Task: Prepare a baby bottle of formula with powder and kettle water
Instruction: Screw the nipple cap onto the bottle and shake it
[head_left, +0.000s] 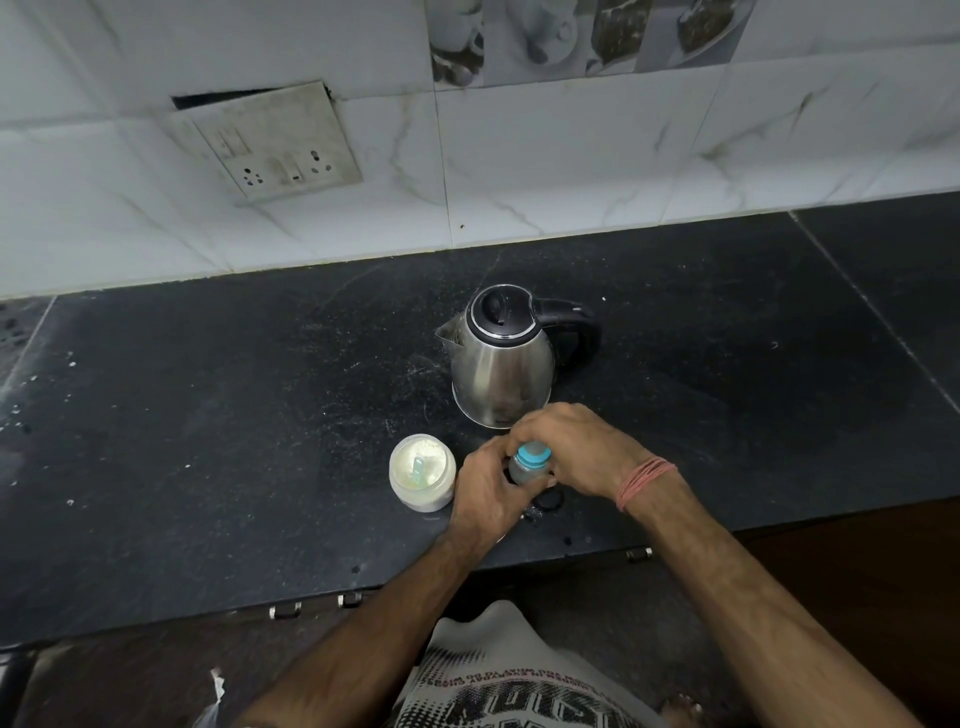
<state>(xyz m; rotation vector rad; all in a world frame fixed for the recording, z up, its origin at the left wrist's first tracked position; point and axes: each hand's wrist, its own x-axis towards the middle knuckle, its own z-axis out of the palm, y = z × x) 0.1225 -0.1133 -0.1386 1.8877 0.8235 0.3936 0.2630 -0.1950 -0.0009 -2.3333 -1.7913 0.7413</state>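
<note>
While the small clear baby bottle with a teal collar (529, 464) stands on the black speckled stone worktop (208, 415), it is gripped low on its body by the curled fingers of the left hand (485, 493). Its teal top is covered by the right hand (566, 449), whose fingers are bent over the collar and seem to pinch it, though the contact is partly hidden. Just behind the hands, the stainless-steel electric kettle with a black lid and handle (501, 358) is set upright, lid closed. Just left of the bottle, an open white round tub of formula powder (422, 472) is placed, with a pale scoop (417, 466) lying inside.
</note>
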